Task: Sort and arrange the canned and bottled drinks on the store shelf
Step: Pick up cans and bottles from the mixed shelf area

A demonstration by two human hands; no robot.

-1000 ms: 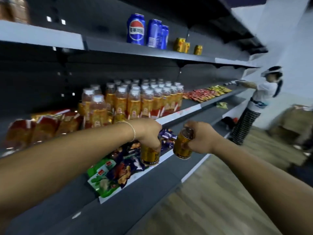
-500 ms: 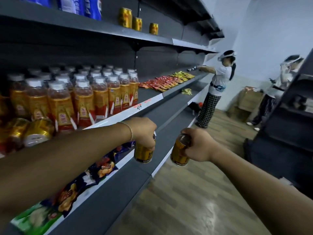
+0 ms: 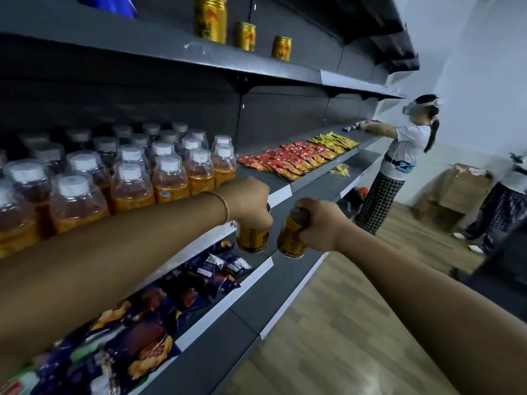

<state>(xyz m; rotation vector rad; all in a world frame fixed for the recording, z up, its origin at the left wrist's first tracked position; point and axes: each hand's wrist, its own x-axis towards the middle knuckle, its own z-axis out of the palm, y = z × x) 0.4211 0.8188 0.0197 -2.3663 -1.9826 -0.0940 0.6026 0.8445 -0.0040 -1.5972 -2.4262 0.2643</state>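
Head view. Left grip (image 3: pixel 251 205) is clamped from above round a small gold metal drink can (image 3: pixel 252 241). Right grip (image 3: pixel 320 226) is clamped round a second gold can (image 3: pixel 291 238), tilted. Both cans hang in the air before the grey middle shelf edge (image 3: pixel 328 169), near the clear white-capped bottles of orange drink (image 3: pixel 171 178).

Versus 0.5 s ago: the held cans are closer together and higher against the shelving. The three gold cans (image 3: pixel 210 18) on the grey upper shelf (image 3: pixel 171 61) loom nearer.

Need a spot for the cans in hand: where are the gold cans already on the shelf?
In the head view, three gold cans stand in a row at upper centre, on the shelf directly above the orange bottles.
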